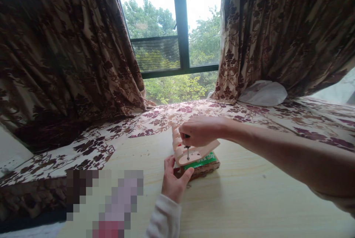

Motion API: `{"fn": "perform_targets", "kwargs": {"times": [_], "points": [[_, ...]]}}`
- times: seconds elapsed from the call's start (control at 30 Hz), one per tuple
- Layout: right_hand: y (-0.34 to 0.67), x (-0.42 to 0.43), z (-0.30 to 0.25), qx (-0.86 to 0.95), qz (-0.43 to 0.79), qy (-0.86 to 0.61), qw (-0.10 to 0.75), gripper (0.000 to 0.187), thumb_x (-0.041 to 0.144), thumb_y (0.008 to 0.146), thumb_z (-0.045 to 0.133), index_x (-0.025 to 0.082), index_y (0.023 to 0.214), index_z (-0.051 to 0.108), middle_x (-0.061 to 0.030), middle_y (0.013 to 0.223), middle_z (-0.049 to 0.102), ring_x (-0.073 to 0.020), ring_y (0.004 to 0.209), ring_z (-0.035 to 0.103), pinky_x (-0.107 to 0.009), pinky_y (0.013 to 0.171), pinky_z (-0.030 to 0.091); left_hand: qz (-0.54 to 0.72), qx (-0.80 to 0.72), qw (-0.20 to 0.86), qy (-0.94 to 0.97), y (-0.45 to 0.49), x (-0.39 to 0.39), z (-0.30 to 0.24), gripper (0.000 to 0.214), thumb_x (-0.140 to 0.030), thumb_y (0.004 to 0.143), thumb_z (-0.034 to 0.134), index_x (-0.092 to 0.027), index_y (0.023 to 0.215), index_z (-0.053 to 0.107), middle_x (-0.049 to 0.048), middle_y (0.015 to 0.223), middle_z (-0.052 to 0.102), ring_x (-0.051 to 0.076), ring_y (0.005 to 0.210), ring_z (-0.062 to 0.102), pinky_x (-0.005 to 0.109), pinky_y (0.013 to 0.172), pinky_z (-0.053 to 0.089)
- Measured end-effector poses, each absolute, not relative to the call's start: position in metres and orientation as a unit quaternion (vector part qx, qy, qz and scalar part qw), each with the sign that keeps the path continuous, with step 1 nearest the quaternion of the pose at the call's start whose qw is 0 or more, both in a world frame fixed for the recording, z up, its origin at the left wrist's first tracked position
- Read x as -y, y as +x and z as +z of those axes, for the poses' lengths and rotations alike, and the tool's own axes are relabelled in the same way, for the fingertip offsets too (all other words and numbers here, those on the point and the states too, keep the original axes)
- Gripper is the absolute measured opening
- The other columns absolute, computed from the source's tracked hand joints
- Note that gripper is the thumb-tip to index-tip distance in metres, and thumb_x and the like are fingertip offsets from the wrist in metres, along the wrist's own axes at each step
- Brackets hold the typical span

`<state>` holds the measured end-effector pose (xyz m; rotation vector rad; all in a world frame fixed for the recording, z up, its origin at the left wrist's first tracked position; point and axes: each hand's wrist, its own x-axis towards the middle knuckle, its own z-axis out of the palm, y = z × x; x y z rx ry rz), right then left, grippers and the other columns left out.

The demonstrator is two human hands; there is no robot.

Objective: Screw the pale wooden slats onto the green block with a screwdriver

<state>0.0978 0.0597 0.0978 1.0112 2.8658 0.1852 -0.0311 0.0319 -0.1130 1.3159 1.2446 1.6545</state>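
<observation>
My right hand (203,130) is closed around the dark handle of a screwdriver (188,153). The shaft points straight down, and its tip meets the near rounded end of a pale wooden piece (203,151). Several small holes or screw heads show in that wood, and a row of curved wooden parts (177,142) rises along its left side. Underneath lies a rough brown block (206,170) with a green printed label (202,161). My left hand (174,182) grips the near left corner, thumb in front and fingers at the left side; its exact contact is partly hidden.
The work rests on a light wood-grain tabletop (249,201). Beyond it, flowered cloth (177,114) covers the ledge under a window (181,23). Patterned curtains (83,46) hang on both sides. A white plastic bag (263,94) sits at the back right. The lower left is blurred out.
</observation>
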Motion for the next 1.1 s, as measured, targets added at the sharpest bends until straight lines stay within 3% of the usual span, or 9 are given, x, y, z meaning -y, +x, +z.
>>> {"fn": "perform_targets", "kwargs": {"times": [0.27, 0.7, 0.87, 1.1], "points": [[0.101, -0.053, 0.107, -0.948, 0.059, 0.309, 0.051, 0.031, 0.028, 0.073, 0.051, 0.018, 0.098, 0.067, -0.0094, 0.086, 0.068, -0.0165, 0.066, 0.055, -0.025, 0.052, 0.03, 0.638, -0.478, 0.335, 0.501, -0.031, -0.033, -0.114, 0.059, -0.045, 0.055, 0.073, -0.018, 0.103, 0.052, 0.0057, 0.101, 0.055, 0.017, 0.086, 0.059, 0.027, 0.069, 0.049], [0.103, -0.06, 0.1, -0.947, 0.06, 0.312, 0.053, 0.028, 0.027, 0.075, 0.046, 0.015, 0.084, 0.069, -0.0101, 0.077, 0.066, -0.014, 0.056, 0.049, -0.026, 0.048, 0.026, 0.63, -0.481, 0.343, 0.504, -0.03, -0.03, -0.11, 0.057, -0.046, 0.056, 0.072, -0.018, 0.102, 0.052, 0.0054, 0.1, 0.055, 0.013, 0.076, 0.059, 0.026, 0.065, 0.049], [0.105, -0.053, 0.107, -0.955, 0.053, 0.288, 0.048, 0.029, 0.026, 0.073, 0.048, 0.02, 0.095, 0.068, -0.007, 0.082, 0.067, -0.0143, 0.061, 0.05, -0.025, 0.05, 0.027, 0.628, -0.48, 0.344, 0.506, -0.029, -0.029, -0.108, 0.056, -0.046, 0.058, 0.071, -0.018, 0.102, 0.052, 0.0048, 0.098, 0.055, 0.011, 0.07, 0.058, 0.024, 0.062, 0.048], [0.102, -0.059, 0.095, -0.954, 0.062, 0.292, 0.017, 0.029, 0.026, 0.078, 0.043, 0.018, 0.093, 0.067, -0.0093, 0.087, 0.067, -0.0161, 0.066, 0.053, -0.027, 0.053, 0.028, 0.632, -0.481, 0.339, 0.504, -0.03, -0.031, -0.111, 0.058, -0.045, 0.056, 0.072, -0.019, 0.103, 0.052, 0.0047, 0.1, 0.054, 0.013, 0.077, 0.058, 0.024, 0.066, 0.049]]}}
